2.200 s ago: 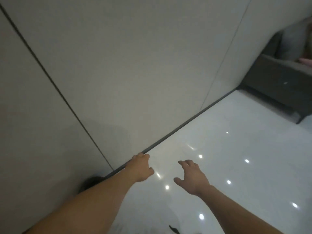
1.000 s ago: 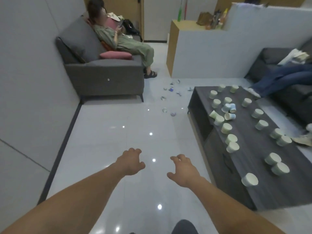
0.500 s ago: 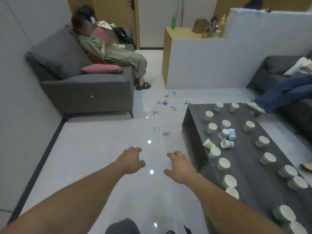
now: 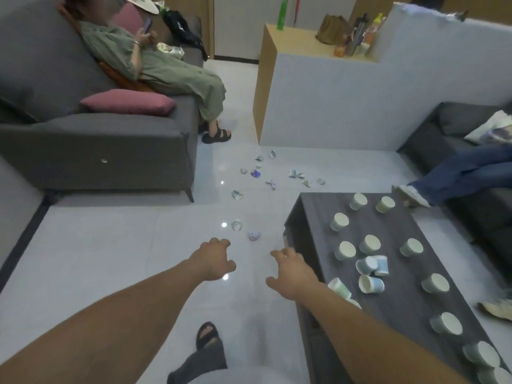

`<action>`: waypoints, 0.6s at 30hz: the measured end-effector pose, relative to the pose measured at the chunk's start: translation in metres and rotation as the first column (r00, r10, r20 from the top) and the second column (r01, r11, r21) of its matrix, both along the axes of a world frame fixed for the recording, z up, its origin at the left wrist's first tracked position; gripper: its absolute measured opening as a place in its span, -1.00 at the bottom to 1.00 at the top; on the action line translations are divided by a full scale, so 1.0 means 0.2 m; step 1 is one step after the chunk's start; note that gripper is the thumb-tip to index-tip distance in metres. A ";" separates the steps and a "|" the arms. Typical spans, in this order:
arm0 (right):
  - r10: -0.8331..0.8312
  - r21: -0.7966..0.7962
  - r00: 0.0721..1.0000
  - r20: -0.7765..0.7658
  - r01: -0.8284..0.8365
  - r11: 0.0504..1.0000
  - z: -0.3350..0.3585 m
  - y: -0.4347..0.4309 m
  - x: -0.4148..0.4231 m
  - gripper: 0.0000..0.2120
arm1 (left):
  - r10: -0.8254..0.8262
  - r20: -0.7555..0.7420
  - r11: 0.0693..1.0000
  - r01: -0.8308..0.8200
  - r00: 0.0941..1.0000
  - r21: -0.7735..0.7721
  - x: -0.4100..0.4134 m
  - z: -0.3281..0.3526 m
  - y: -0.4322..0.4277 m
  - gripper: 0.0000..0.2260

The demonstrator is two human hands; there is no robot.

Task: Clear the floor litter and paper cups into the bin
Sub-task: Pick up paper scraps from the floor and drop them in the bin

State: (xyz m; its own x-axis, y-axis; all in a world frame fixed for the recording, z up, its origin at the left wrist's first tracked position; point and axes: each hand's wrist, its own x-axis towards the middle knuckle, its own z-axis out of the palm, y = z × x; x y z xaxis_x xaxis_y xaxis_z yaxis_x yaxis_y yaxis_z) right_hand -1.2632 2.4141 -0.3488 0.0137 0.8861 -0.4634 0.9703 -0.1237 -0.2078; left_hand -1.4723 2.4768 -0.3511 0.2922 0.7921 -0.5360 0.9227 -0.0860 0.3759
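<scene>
Several crumpled bits of litter (image 4: 255,235) lie scattered on the white tiled floor ahead, in a trail reaching back to more scraps (image 4: 256,173) near the partition. Several paper cups (image 4: 370,244) stand or lie on the dark low table (image 4: 410,275) to my right. My left hand (image 4: 213,259) and my right hand (image 4: 291,268) are stretched out in front of me above the floor, fingers loosely curled, holding nothing. The nearest litter lies just beyond my fingertips. No bin is in view.
A grey sofa (image 4: 97,145) with a seated person (image 4: 155,65) stands at the left. A white partition wall (image 4: 332,101) with a wooden counter is ahead. Another dark sofa (image 4: 471,128) with a person's legs (image 4: 460,173) is at the right. My sandalled foot (image 4: 207,335) is below.
The view swung from a bare wall and floor to the room, then advanced toward the litter. Both hands stayed out in front, empty.
</scene>
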 end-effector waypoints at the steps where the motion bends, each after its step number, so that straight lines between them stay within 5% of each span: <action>1: -0.010 0.003 1.000 0.003 0.010 1.000 0.00 0.09 0.02 -0.33 | -0.015 0.014 1.000 0.015 1.000 -0.003 0.03 0.01 0.09 -0.40; 18: 0.010 -0.139 0.990 -0.139 -0.029 0.990 -0.42 1.65 0.39 -0.37 | 0.126 -0.096 0.980 -0.139 0.987 -0.143 0.32 -0.26 1.53 -0.42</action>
